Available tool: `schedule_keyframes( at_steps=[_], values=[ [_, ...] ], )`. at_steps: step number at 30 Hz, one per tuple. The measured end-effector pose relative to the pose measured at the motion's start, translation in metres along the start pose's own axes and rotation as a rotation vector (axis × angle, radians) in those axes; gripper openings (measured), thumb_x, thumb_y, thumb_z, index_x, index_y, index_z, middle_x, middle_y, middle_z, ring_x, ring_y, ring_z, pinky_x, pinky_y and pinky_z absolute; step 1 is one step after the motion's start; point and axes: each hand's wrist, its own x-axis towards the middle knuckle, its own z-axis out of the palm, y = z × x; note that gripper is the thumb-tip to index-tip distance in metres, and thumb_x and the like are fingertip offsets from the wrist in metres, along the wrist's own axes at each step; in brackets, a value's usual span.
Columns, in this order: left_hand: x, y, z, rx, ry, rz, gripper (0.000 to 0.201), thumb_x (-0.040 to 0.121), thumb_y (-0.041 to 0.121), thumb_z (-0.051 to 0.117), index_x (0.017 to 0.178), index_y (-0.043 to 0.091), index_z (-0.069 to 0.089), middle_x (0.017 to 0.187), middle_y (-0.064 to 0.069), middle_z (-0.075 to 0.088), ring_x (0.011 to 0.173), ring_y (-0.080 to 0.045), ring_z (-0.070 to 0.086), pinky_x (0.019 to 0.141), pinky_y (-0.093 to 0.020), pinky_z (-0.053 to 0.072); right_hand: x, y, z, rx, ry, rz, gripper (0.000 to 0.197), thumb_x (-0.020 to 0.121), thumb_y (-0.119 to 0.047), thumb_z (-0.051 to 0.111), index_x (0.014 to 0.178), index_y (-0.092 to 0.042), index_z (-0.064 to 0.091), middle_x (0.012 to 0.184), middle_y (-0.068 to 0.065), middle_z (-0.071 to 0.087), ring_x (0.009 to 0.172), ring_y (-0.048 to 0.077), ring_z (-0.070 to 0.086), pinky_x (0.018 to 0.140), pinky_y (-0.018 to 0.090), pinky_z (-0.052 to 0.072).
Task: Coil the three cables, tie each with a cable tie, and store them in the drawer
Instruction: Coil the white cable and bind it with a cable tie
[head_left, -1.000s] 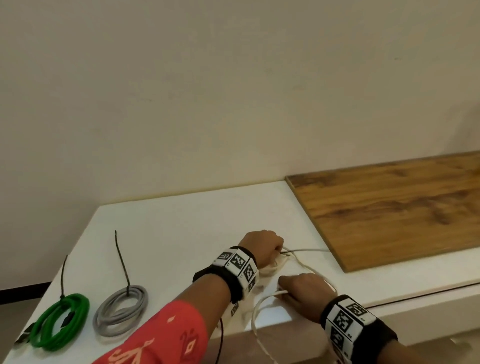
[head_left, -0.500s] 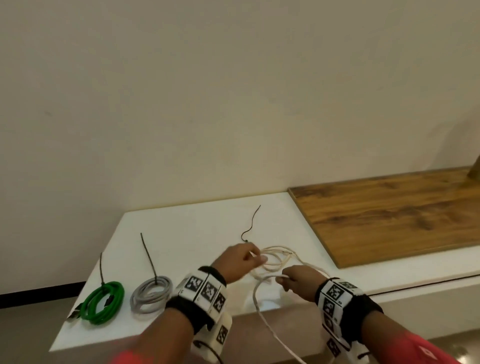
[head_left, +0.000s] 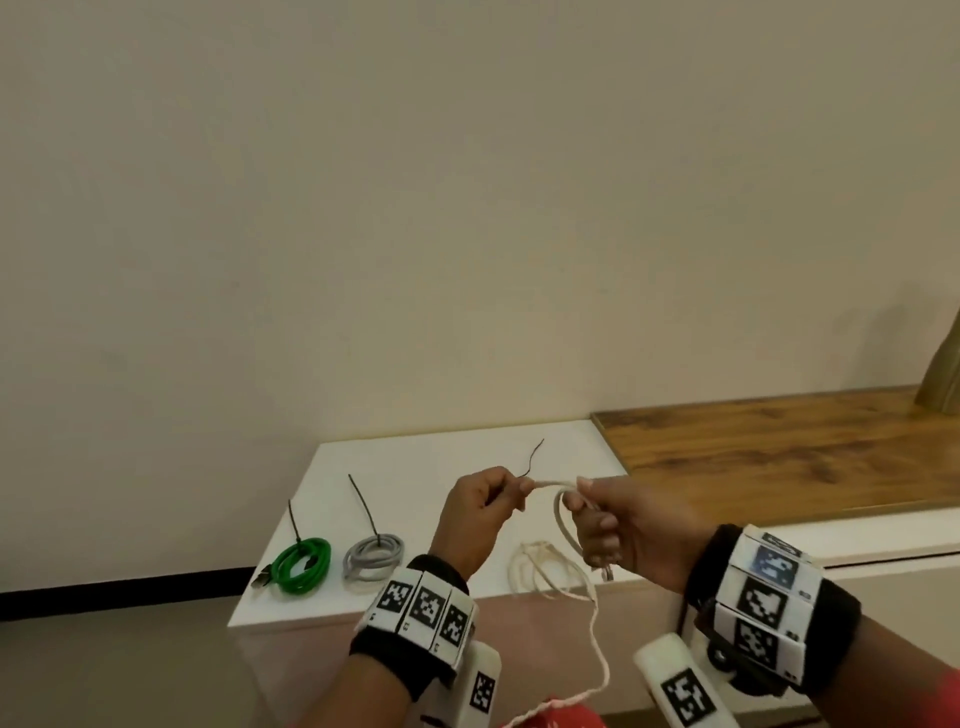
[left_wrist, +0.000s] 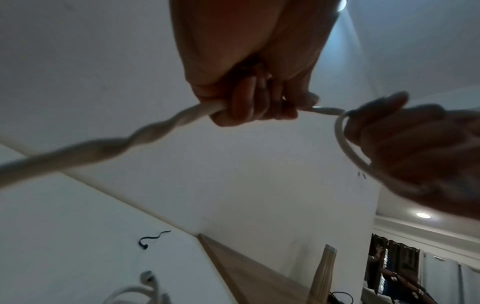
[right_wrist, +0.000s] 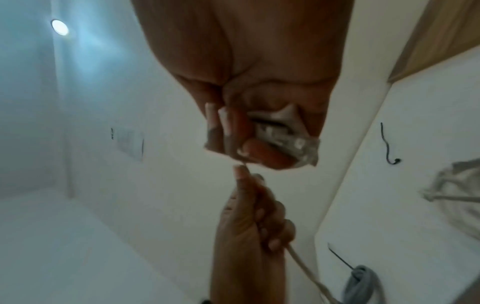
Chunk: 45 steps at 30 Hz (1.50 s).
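A white cable runs between both raised hands above the white table. My left hand grips it in a fist, seen from below. My right hand holds a small loop and the cable's clear plug. More of the white cable lies in loose turns at the table's front edge, and one strand hangs down. A green coil and a grey coil, each with a black tie, sit at the left. A loose black cable tie lies behind my hands.
A wooden board covers the surface to the right. A dark seam runs along the white unit's front below it. The wall stands close behind the table. A tan object leans at the far right.
Both hands have risen off the table with the white cable, which now stretches between them. The head view has pulled back, so the table looks smaller.
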Motion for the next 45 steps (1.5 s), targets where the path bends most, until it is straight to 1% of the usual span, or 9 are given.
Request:
schedule_keyframes(
  at_steps=[9,13,16,25,29,33,35,39,45],
  values=[
    [-0.059,-0.021,0.031,0.071,0.016,0.005,0.023,0.093,0.024,0.042,0.095,0.037,0.061,0.043,0.013,0.043,0.046,-0.002,0.038,0.052,-0.018,0.033,-0.002,-0.015,0.013,0.505,0.025,-0.232,0.025,0.091,-0.016,0.032,0.074,-0.010,0.049,0.047,-0.004,0.042,0.039,0.010,0.041,0.045,0.022,0.045],
    [-0.074,-0.011,0.042,0.260,-0.125,0.051,0.028,0.096,0.021,0.037,0.119,0.036,0.047,0.052,0.014,0.053,0.058,-0.007,0.052,0.059,-0.015,0.036,0.004,-0.006,0.014,0.431,0.067,-0.408,0.026,0.095,-0.014,0.031,0.078,-0.010,0.051,0.050,-0.005,0.046,0.044,0.009,0.046,0.048,0.020,0.048],
    [-0.078,-0.004,0.049,0.382,-0.220,0.019,0.043,0.096,0.021,0.034,0.138,0.028,0.029,0.083,-0.009,0.064,0.082,-0.024,0.059,0.067,-0.026,0.038,0.010,0.007,0.015,0.236,0.095,-0.532,0.022,0.093,-0.011,0.034,0.080,-0.008,0.052,0.052,-0.005,0.048,0.050,0.008,0.047,0.054,0.020,0.045],
    [-0.080,0.013,0.036,0.555,-0.240,0.079,0.022,0.092,0.032,0.046,0.103,0.019,0.060,0.091,-0.006,0.071,0.079,-0.022,0.062,0.067,-0.025,0.042,0.012,0.036,0.002,-1.063,0.173,-0.582,0.037,0.092,-0.007,0.038,0.066,-0.034,0.038,0.065,-0.008,0.046,0.059,0.006,0.045,0.063,0.013,0.038],
    [-0.066,0.009,0.012,0.706,-0.119,0.171,0.043,0.078,0.057,0.039,0.086,0.022,0.063,0.080,-0.002,0.070,0.076,-0.018,0.060,0.054,-0.019,0.028,0.010,0.038,-0.002,-1.134,0.062,-0.398,0.041,0.091,-0.002,0.033,0.061,-0.029,0.034,0.066,-0.009,0.040,0.055,0.006,0.037,0.058,0.014,0.034],
    [-0.048,0.004,-0.009,0.760,-0.029,0.225,0.064,0.065,0.072,0.026,0.073,0.019,0.061,0.070,0.001,0.065,0.067,-0.016,0.058,0.053,-0.023,0.028,0.009,0.037,-0.004,-1.339,-0.011,-0.476,0.035,0.092,-0.050,0.020,0.069,-0.030,0.037,0.066,-0.014,0.039,0.063,-0.004,0.043,0.061,0.011,0.033],
    [-0.042,0.004,-0.017,0.781,0.033,0.236,0.068,0.059,0.080,0.029,0.069,0.019,0.057,0.063,0.006,0.055,0.061,-0.012,0.052,0.051,-0.017,0.024,0.009,0.033,-0.001,-1.360,-0.029,-0.447,0.033,0.092,-0.045,0.026,0.072,-0.024,0.043,0.064,-0.015,0.042,0.059,-0.005,0.046,0.059,0.011,0.033],
    [-0.035,0.006,-0.023,0.736,0.120,0.317,0.064,0.060,0.086,0.024,0.058,0.025,0.043,0.047,0.015,0.032,0.049,-0.008,0.039,0.045,-0.013,0.018,0.006,0.018,0.005,-1.168,-0.089,-0.263,0.036,0.097,-0.030,0.037,0.062,-0.028,0.046,0.052,-0.012,0.042,0.043,-0.001,0.045,0.052,0.011,0.034],
    [-0.033,0.001,-0.013,0.487,0.239,0.317,0.070,0.071,0.079,0.035,0.050,0.013,0.044,0.042,0.011,0.028,0.048,-0.014,0.034,0.044,-0.016,0.023,-0.002,0.004,0.014,-0.131,-0.259,0.012,0.039,0.084,-0.036,0.043,0.050,-0.018,0.047,0.036,-0.012,0.029,0.031,0.003,0.023,0.037,0.016,0.026]
  ],
)
